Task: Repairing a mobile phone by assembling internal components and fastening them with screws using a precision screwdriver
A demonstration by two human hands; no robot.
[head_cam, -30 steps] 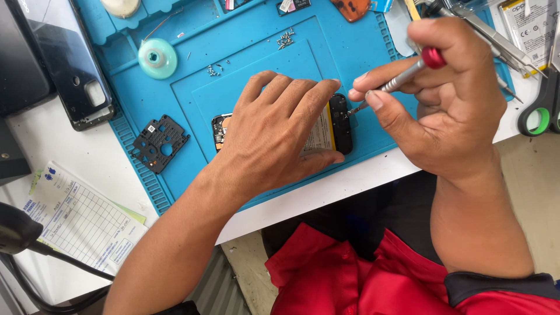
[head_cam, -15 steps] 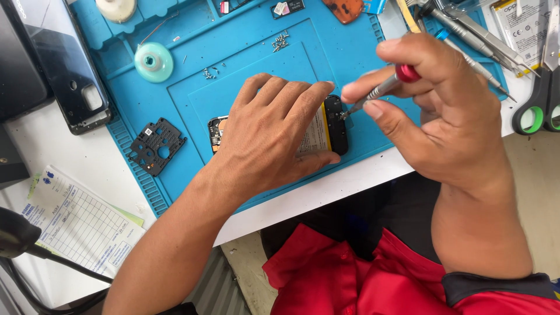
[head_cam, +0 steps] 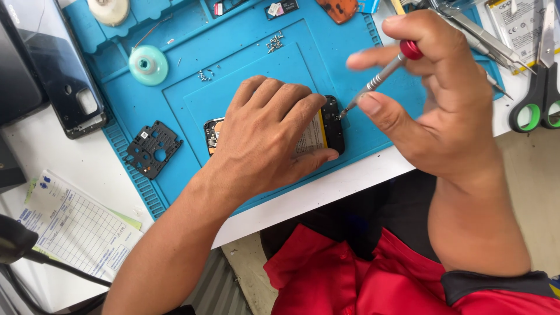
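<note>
The opened phone [head_cam: 326,131] lies flat on the blue mat [head_cam: 175,116], pinned under the spread left hand [head_cam: 265,137]. The right hand [head_cam: 431,93] pinches a thin screwdriver [head_cam: 373,81], its tip at the phone's dark end just beyond the left fingertips. Risk: a slanted tip can slip off the screw and gouge the board or battery. Loose screws [head_cam: 274,42] beyond the grip can scatter if knocked.

Left hand [head_cam: 268,137] pins phone [head_cam: 326,131]; right hand [head_cam: 443,99] holds screwdriver [head_cam: 376,81].
</note>
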